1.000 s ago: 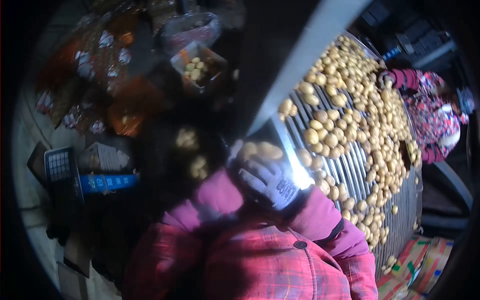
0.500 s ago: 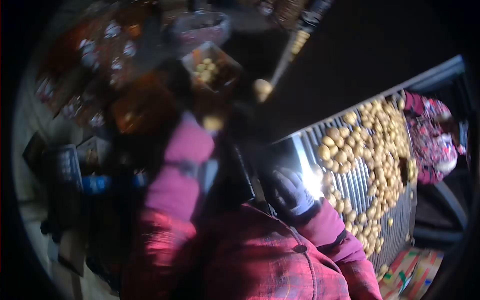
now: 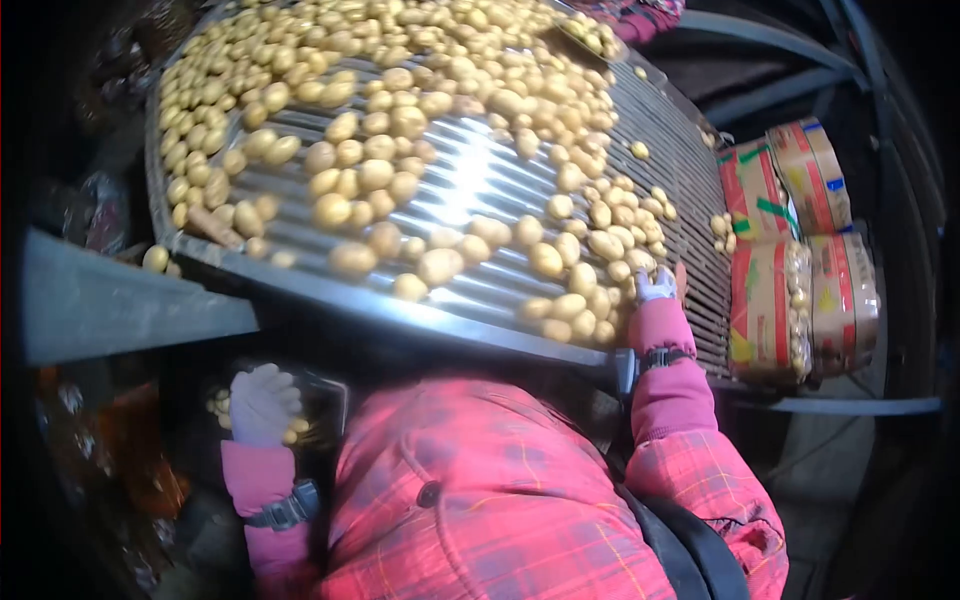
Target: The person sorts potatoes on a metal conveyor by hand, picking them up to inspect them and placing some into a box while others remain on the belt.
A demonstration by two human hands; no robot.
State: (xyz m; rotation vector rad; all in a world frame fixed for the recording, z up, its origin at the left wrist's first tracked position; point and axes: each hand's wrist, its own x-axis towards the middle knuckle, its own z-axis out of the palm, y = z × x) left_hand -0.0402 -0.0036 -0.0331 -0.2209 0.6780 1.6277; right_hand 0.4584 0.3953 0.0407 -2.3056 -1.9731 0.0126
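My left hand (image 3: 265, 403), in a pale glove, hangs below the near edge of the slatted metal table with its fingers spread and nothing in them. Behind it, small potatoes (image 3: 297, 430) show in a dark spot lower down. Over the table's right part my gloved right hand (image 3: 657, 286) reaches in among the potatoes (image 3: 606, 244). Its fingers look apart, their tips close to the nearest potatoes. A narrow reddish-brown piece (image 3: 681, 281) lies beside that hand; I cannot make out what it is.
Many potatoes (image 3: 375, 175) cover the ribbed table (image 3: 470, 190), thickest at the far side. Filled cartons (image 3: 765, 300) stand at the right. A metal beam (image 3: 130, 305) juts in at the left. Another person's sleeve (image 3: 640, 18) shows at the far edge.
The view has swung toward the potato table. My left hand, earlier stretched toward the containers beside a blurred potato, is now low and spread. My right hand has reached out over the table.
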